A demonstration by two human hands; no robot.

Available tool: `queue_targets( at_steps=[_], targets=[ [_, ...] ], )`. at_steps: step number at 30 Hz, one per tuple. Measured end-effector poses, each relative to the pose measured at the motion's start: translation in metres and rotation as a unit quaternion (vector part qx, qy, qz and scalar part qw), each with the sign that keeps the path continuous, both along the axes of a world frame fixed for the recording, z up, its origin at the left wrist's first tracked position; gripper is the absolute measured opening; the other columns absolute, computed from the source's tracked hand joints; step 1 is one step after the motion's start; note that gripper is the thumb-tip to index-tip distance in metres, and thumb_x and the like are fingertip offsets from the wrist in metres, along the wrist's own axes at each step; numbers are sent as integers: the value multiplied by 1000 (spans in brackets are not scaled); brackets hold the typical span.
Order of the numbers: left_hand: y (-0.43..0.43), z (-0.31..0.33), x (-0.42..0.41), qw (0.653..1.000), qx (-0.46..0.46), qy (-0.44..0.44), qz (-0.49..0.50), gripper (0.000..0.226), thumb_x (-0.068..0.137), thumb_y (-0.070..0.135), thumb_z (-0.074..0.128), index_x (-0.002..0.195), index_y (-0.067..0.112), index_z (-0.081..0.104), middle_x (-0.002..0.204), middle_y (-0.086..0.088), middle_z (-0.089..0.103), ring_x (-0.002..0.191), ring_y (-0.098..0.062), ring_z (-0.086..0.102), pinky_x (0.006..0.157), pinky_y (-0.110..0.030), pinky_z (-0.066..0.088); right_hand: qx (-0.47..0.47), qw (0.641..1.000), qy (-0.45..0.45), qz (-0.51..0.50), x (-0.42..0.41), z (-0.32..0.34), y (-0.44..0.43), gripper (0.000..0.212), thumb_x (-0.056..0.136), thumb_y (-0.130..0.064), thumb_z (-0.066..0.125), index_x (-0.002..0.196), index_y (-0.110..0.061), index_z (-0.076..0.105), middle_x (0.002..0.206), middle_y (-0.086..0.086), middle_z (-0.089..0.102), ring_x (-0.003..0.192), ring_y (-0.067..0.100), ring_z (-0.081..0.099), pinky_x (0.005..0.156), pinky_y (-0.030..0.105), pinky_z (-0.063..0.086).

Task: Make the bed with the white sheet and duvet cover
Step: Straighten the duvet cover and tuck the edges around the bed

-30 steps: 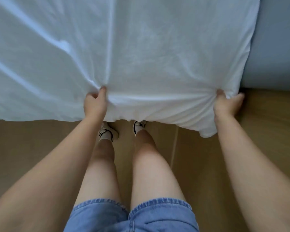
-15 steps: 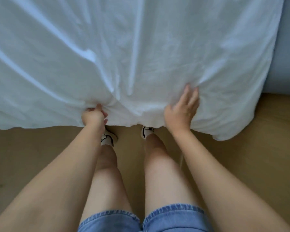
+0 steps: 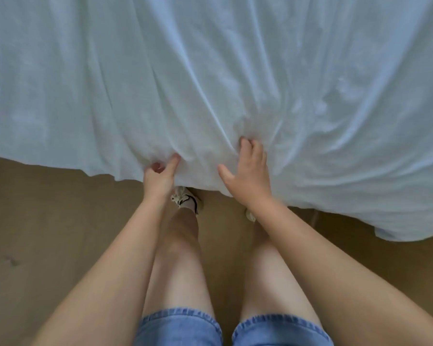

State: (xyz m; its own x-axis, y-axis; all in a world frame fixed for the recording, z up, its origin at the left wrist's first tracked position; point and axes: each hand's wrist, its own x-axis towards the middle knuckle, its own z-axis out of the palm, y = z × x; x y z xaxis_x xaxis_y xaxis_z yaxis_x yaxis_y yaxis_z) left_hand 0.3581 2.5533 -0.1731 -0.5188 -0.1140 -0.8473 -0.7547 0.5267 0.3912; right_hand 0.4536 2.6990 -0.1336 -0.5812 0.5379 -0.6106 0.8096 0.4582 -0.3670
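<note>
Where the white sheet (image 3: 210, 71) overhangs, left hand (image 3: 159, 177) pinching its hem, right hand (image 3: 250, 176) clawed into folds.

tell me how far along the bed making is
Done: the white wrinkled fabric sheet is spread over the bed, its edge hanging toward the tan smooth floor. In hand: the left hand grips that edge and the right hand curls its fingers into a fold beside it. Left: long creases run across it and the hem hangs uneven; no separate duvet cover can be told apart.
</note>
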Motion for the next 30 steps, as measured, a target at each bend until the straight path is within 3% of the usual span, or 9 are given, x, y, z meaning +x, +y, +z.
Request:
queue_targets(
  at_steps=[4,8,12,15,20,23,25,27,30],
  targets=[
    [5,0,-54,993,31,62,-97,26,86,43,63,89,19,55,83,5,62,88,-24,65,80,-37,52,37,998,-33,28,-67,-5,-18,35,95,-35,48,112,-5,51,117,13,53,109,30,48,89,39,40],
    [-5,5,-71,965,39,99,-240,22,94,34,52,86,15,58,82,-3,63,82,-28,63,73,-36,49,34,996,-76,21,-116,-10,-11,20,97,-16,40,96,-6,57,102,15,62,84,28,54,66,31,35],
    [-44,24,-73,948,34,131,-289,36,92,32,55,62,19,42,61,-2,52,64,-26,51,56,-34,36,-12,999,-22,20,-144,-3,-32,25,94,-35,48,84,-12,48,80,3,55,75,22,49,63,31,32],
    [-96,30,-95,968,-30,163,-190,41,89,28,60,56,17,38,56,-6,50,59,-25,45,53,-32,32,-64,997,-27,39,-162,-1,-67,41,86,-56,53,83,-15,47,72,-5,47,73,21,49,61,32,32],
    [-96,27,-124,983,-65,117,-130,21,86,34,63,76,19,51,76,6,57,78,-19,55,62,-28,35,-117,992,-29,25,-208,-11,-105,64,77,-68,55,93,-7,61,87,3,65,85,23,61,66,32,42],
    [-94,24,-154,975,-134,167,-63,51,78,48,70,107,12,47,108,-2,54,98,-20,53,77,-29,39,-147,989,-20,-1,-236,-20,-107,54,86,-55,53,92,-3,66,93,9,69,92,28,64,76,32,48],
    [-96,20,-170,958,-204,164,-114,63,77,51,69,114,6,44,118,-10,51,107,-29,53,81,-37,41,-125,991,-33,26,-247,-23,-106,40,93,-39,48,90,-2,63,95,15,67,94,33,62,71,29,40],
    [-94,16,-180,949,-225,122,-183,57,83,51,63,114,7,45,118,-11,53,107,-32,54,79,-39,42,-111,990,-39,75,-252,-23,-107,30,96,-26,43,91,-2,60,96,18,64,93,33,59,68,29,34],
    [-95,12,-191,947,-201,99,-228,34,92,42,54,106,11,52,107,-10,61,100,-32,58,77,-37,44,-131,969,-31,209,-251,-11,-103,33,95,-19,40,64,-9,42,66,6,48,69,29,48,60,30,27]
  ],
)
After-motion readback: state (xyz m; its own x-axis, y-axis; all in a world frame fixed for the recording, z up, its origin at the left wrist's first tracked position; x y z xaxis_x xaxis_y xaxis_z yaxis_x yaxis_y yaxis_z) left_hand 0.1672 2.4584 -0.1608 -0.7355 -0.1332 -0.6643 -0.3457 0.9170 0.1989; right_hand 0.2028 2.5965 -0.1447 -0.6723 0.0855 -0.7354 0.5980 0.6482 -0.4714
